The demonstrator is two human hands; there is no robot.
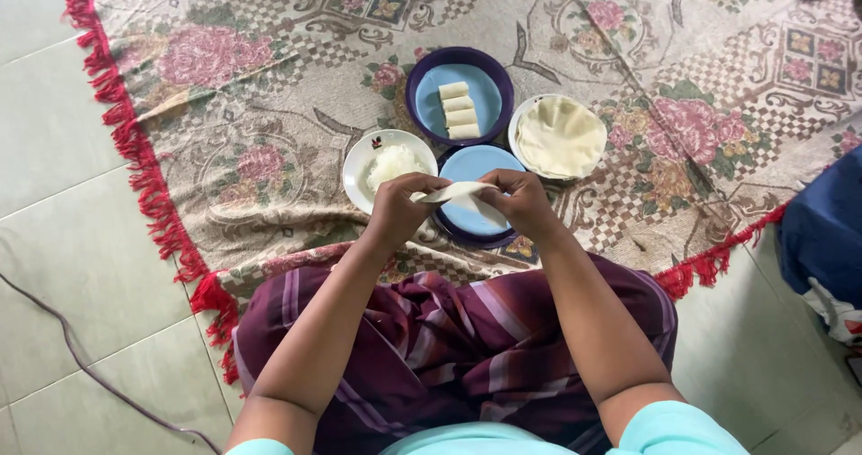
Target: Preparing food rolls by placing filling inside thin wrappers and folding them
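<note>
Wrapper lying crosswise, long axis left-right, over blue plate near rug front edge; left hand and right hand pinching opposite ends, equally near.

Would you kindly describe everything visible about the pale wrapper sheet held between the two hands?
The wrapper sheet is thin, off-white and soft-looking, like dough or pastry. It is partly folded or rolled, stretched roughly level between the left hand and right hand, whose fingers pinch its two ends. It hangs just above a blue plate on the floral rug. Whether any filling lies inside cannot be seen.
</note>
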